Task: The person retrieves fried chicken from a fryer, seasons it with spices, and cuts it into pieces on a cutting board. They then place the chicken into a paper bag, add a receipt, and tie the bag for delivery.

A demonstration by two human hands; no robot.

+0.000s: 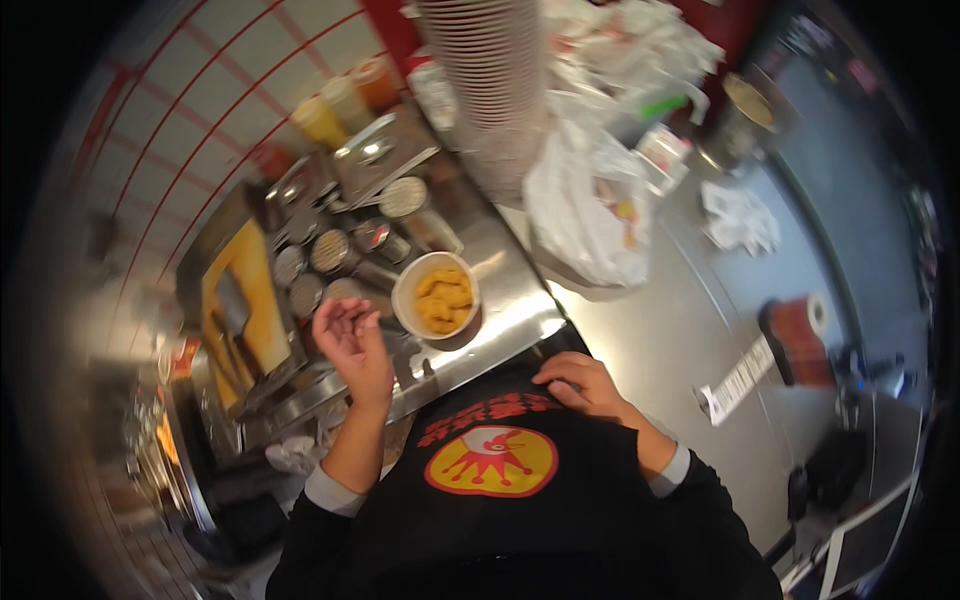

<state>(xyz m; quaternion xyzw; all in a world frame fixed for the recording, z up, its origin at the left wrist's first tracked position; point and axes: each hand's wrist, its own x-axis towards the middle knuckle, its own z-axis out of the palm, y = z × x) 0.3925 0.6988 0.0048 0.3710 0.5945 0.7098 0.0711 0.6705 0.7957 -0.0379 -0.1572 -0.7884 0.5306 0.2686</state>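
A white round tub (pixel 406 301) holding yellow-orange chunks of food (pixel 447 301) stands near the front edge of the steel counter (pixel 499 330). Just left of it, my left hand (pixel 352 349) is raised with its fingers loosely curled and nothing in them. My right hand (pixel 585 384) hangs in front of my black apron (pixel 491 525), by the counter's corner. Its fingers are bent and partly apart, and no held thing shows. Behind the tub are several metal shakers with perforated lids (pixel 403 196), some of them tilted or blurred.
Left, a yellow cutting board (pixel 262 277) carries a cleaver (pixel 233 300) and other tools. Tall stacked containers (pixel 484 75) rise at the back beside a white plastic bag (pixel 585 202). Squeeze bottles (pixel 319 124) line the tiled wall. A paper roll (pixel 799 334) and printed strip (pixel 739 381) lie right.
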